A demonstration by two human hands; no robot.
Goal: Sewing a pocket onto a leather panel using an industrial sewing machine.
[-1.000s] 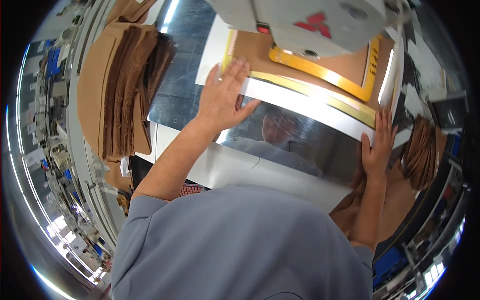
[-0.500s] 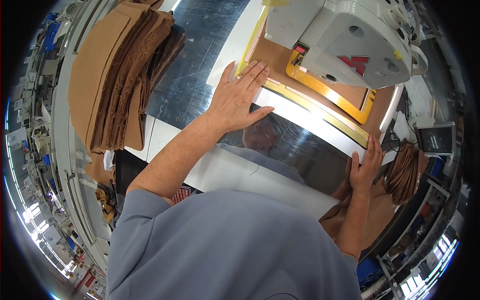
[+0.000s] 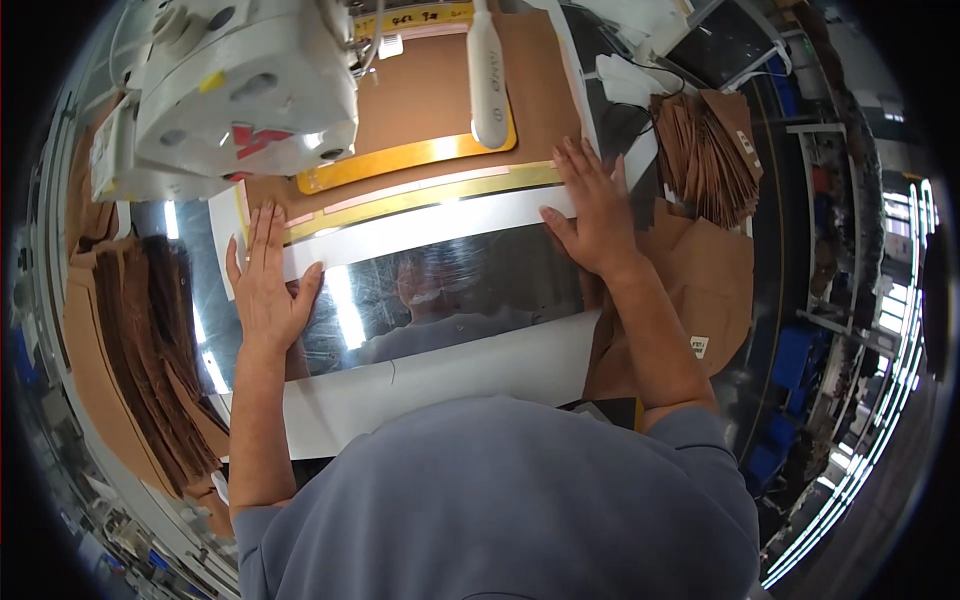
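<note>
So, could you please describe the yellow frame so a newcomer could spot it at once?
Find the big white machine head at upper left. Just right of it, the yellow frame lies on brown material. Unlike the straight, paler strip below it, it has a rounded corner.

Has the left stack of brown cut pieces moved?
No, no visible shift: the left stack of brown cut pieces still lies along the left edge of the polished metal tabletop; the view swung.

Flat white sheet (image 3: 430, 228), yellow edge strip (image 3: 425, 202), brown panel (image 3: 415, 112) beyond
</note>
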